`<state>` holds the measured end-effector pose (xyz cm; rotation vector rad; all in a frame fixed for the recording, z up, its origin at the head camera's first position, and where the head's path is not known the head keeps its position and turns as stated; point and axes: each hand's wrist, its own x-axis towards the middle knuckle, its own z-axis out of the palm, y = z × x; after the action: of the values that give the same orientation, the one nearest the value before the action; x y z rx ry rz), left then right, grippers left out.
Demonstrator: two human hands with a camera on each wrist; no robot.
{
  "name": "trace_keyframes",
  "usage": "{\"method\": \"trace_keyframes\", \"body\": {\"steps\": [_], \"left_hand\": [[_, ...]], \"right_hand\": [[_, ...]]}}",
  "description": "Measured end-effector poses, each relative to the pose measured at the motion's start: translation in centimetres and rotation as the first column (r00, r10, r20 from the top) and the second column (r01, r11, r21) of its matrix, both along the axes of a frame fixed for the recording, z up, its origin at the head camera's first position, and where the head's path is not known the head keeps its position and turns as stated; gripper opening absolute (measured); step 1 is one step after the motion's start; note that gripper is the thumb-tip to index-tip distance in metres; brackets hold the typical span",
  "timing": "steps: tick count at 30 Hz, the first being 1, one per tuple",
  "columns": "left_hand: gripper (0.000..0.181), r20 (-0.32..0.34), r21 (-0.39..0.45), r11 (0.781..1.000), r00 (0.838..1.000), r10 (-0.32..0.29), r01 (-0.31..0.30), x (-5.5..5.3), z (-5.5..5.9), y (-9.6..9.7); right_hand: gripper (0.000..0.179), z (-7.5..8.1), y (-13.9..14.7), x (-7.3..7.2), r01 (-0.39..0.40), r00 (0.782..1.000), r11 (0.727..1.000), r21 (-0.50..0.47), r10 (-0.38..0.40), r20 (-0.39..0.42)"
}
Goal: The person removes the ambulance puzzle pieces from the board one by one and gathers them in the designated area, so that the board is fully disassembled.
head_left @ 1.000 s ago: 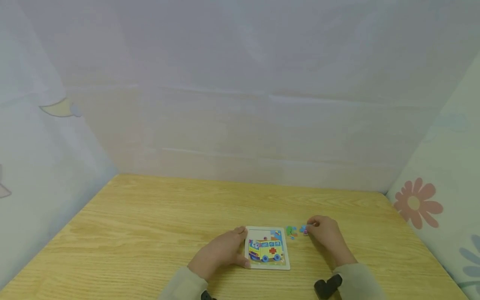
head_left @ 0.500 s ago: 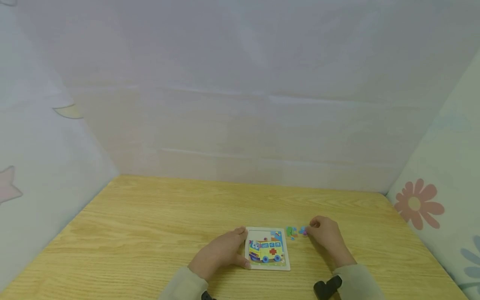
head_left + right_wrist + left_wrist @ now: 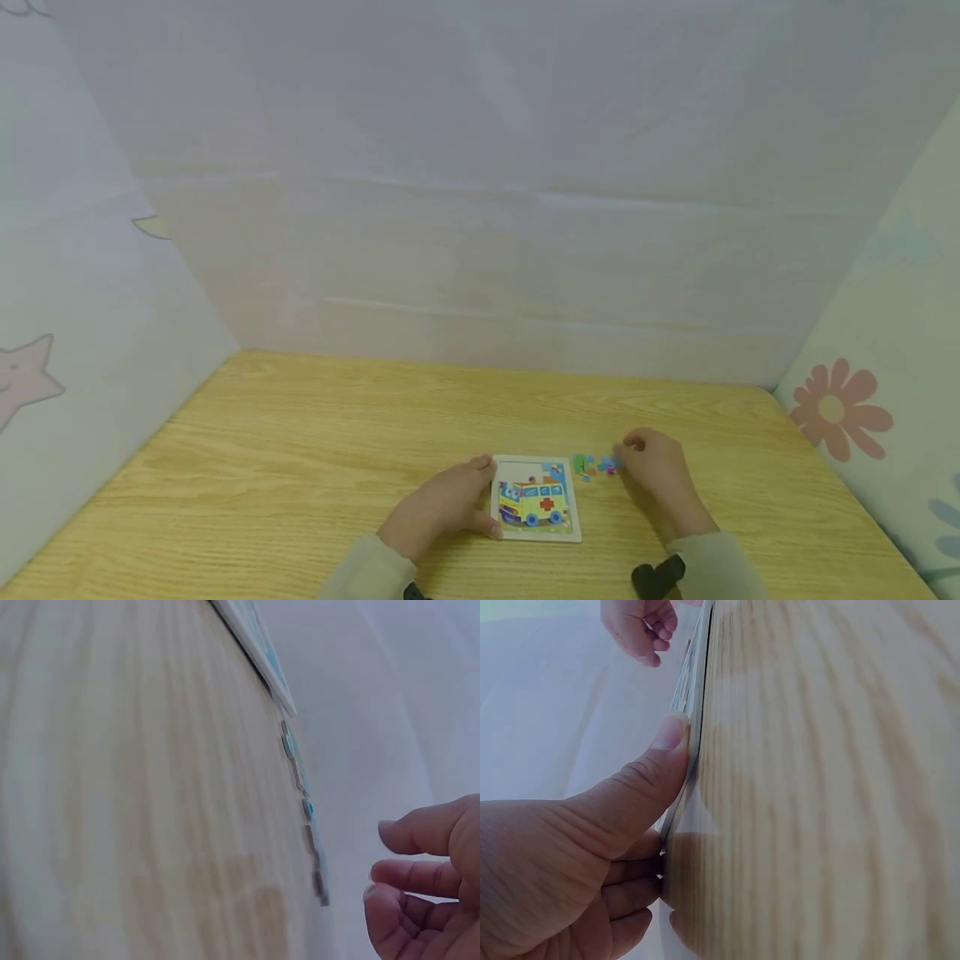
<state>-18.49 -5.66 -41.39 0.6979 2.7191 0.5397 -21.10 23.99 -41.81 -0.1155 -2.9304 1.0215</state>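
Note:
A square jigsaw puzzle (image 3: 551, 537) with a pale frame lies on the table, its picture a yellow ambulance with a red cross. Along its left side, my left hand (image 3: 442, 507) holds the frame, thumb at the near corner and fingers toward the far one. In the left wrist view the thumb (image 3: 667, 739) presses on the frame's edge. Loose pieces lie right of the puzzle, a green one (image 3: 581, 463) and blue-and-pink ones (image 3: 609, 465). My right hand (image 3: 660, 468) hovers beside these; in the right wrist view its thumb and fingers are apart, holding nothing.
The wooden table (image 3: 337, 425) extends left and beyond the puzzle. Pale cloth walls (image 3: 480, 275) enclose its back and sides, with a red flower (image 3: 831, 408) printed on the right one. A black wrist strap (image 3: 657, 577) sits at the right sleeve.
My right hand's fingertips have drawn slightly up and away from the blue-and-pink pieces. The left hand and the puzzle have stayed in place. The head view has turned a little to the left.

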Motion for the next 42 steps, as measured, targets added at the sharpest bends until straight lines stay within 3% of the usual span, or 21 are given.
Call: {"method": "trace_keyframes", "body": {"steps": [10,21,27,35,42], "left_hand": [[0.091,-0.009,-0.017,1.0,1.0,-0.002,0.001,-0.2,-0.3,0.0],[0.092,-0.013,-0.029,1.0,1.0,0.0,-0.001,-0.3,-0.3,0.1],[0.091,-0.003,-0.024,1.0,1.0,0.009,-0.009,-0.2,-0.2,0.1],[0.091,-0.005,-0.026,1.0,1.0,0.009,-0.009,-0.2,-0.1,0.2],[0.09,-0.003,-0.024,1.0,1.0,0.013,-0.013,-0.1,0.1,0.1]], "right_hand": [[0.03,1.2,-0.8,0.3,-0.048,0.992,0.999,-0.011,0.046,-0.119],[0.024,1.7,-2.6,0.5,-0.217,0.954,0.976,-0.002,0.212,-0.212],[0.024,1.3,-3.5,0.5,-0.311,0.93,0.95,0.007,0.306,-0.204],[0.028,1.2,-4.5,0.4,-0.452,0.878,0.891,0.038,0.452,-0.161],[0.029,1.0,-5.3,0.1,-0.495,0.866,0.869,0.013,0.495,-0.07]]}}
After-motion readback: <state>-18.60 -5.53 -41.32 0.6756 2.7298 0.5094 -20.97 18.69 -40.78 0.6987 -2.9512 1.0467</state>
